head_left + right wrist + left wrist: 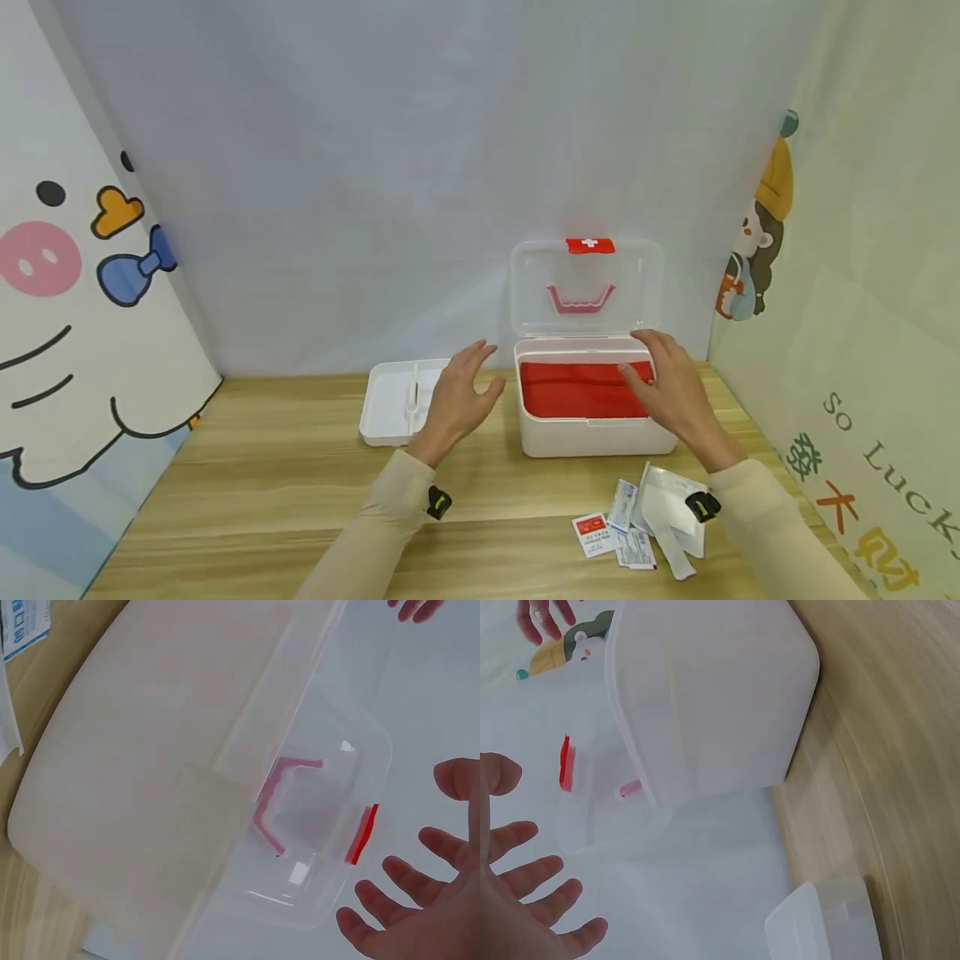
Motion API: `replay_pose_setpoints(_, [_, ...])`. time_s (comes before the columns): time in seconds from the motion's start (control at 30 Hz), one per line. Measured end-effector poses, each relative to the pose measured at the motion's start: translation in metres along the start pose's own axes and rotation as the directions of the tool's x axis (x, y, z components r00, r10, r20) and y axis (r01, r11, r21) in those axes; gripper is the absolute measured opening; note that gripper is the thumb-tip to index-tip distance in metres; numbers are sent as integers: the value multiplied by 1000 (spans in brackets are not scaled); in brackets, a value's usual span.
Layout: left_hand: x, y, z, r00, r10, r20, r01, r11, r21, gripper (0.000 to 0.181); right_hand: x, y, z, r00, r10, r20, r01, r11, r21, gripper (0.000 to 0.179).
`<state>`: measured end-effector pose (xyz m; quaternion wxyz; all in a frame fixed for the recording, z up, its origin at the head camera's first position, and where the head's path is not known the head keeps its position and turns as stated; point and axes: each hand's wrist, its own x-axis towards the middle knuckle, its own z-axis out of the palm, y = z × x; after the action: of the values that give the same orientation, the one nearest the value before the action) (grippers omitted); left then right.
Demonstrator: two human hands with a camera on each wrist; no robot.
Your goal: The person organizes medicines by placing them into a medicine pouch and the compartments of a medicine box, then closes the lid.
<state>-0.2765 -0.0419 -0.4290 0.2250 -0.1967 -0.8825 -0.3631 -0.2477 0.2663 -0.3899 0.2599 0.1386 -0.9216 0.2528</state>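
A white plastic first-aid box [592,439] stands on the table with its clear lid [536,283] raised at the back. The lid bears a pink handle [581,307] and a red label with a white cross [589,246]. Folded red fabric [577,392] lies inside the box. My left hand [459,400] hovers between the box and a shallow white tray [385,404], fingers spread and holding nothing. Over the box's right side is my right hand [675,387], also holding nothing, its fingers apart in the right wrist view. It partly hides the red fabric.
Front right of the box lie a red-and-white packet [594,535], small blue-and-white packets [623,505] and a silvery-white pouch [678,496] with a white strip [670,546]. A white curtain [337,208] hangs behind the table [300,483]; printed cloths flank it.
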Motion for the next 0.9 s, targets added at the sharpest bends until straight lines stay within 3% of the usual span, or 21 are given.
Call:
replay_pose_setpoints(0.17, [-7,-2,-19,997,26,-77,-27,1000,-1,46,3,-25,2,997,-79,-19,80,996,30,55])
replay_pose_setpoints(0.37, [-16,-7,-40,993,58,-106,-54,997,47,47,5,-55,7,990,-131,-49,135,987,90,56])
replay_pose_setpoints(0.7, [-35,-18,-72,991,115,-74,-103,983,151,54,4,-95,27,985,-173,-21,175,977,120,60])
replay_pose_setpoints(0.9, [-44,-27,-88,994,102,-39,-92,976,197,59,3,-116,43,976,-218,-3,216,968,126,60])
